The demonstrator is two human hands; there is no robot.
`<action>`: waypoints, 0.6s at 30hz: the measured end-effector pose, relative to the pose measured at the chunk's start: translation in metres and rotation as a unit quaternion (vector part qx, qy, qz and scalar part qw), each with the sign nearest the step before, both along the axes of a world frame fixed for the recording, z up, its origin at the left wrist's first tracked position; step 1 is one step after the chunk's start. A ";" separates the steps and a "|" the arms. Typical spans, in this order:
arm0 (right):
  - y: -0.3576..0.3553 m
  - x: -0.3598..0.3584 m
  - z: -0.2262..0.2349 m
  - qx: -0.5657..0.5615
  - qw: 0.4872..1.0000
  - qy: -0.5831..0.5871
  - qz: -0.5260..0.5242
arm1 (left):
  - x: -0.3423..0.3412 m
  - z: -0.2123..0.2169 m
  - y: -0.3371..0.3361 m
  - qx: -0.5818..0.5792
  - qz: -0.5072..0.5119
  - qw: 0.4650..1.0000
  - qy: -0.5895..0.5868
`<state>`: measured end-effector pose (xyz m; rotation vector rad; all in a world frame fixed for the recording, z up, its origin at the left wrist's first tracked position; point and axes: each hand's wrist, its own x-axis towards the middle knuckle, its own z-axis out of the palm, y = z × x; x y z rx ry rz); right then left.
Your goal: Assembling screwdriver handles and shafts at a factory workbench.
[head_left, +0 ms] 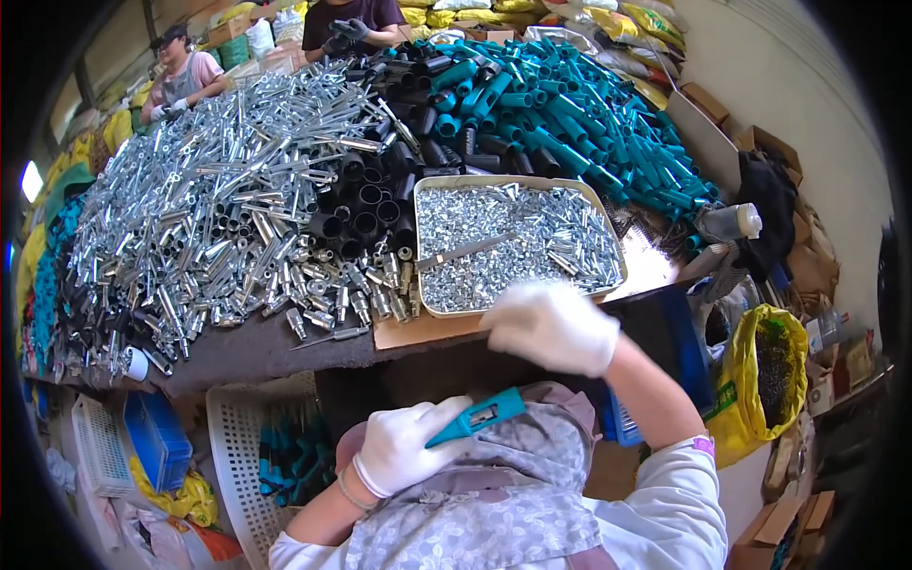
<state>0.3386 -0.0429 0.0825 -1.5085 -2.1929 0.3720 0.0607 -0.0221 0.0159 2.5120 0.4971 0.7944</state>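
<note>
My left hand (404, 446), in a white glove, is closed around a teal plastic handle (483, 415) in front of my apron. The handle is tubular, and a slot in its side shows metal within. My right hand (551, 328), also gloved in white, is over the front edge of a shallow cream tray (425, 296). Motion smears its fingers, so I cannot tell whether it holds anything. Small shiny metal pieces (475, 214) fill the tray, and a flat metal strip (465, 251) lies across them.
Heaped on the table are metal parts (228, 180), black tubes (366, 204) and teal handles (579, 123). Below stands a white basket (233, 446) holding teal pieces. A yellow sack (746, 380) sits at right. Two people (347, 28) are across the table, one farther left.
</note>
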 end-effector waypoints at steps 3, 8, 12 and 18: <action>0.022 0.072 -0.011 0.127 0.926 -0.171 -0.311 | -0.004 -0.005 0.002 -0.040 0.021 0.999 -0.003; 0.032 0.082 -0.005 -0.042 0.925 -0.146 -0.348 | -0.004 -0.008 -0.001 -0.021 0.015 1.000 -0.014; 0.034 0.092 -0.010 -0.045 0.941 -0.127 -0.311 | -0.005 -0.002 -0.001 -0.029 0.016 0.999 0.005; 0.020 0.052 -0.007 0.090 0.968 0.010 -0.236 | -0.016 -0.003 0.003 -0.037 0.042 0.998 0.018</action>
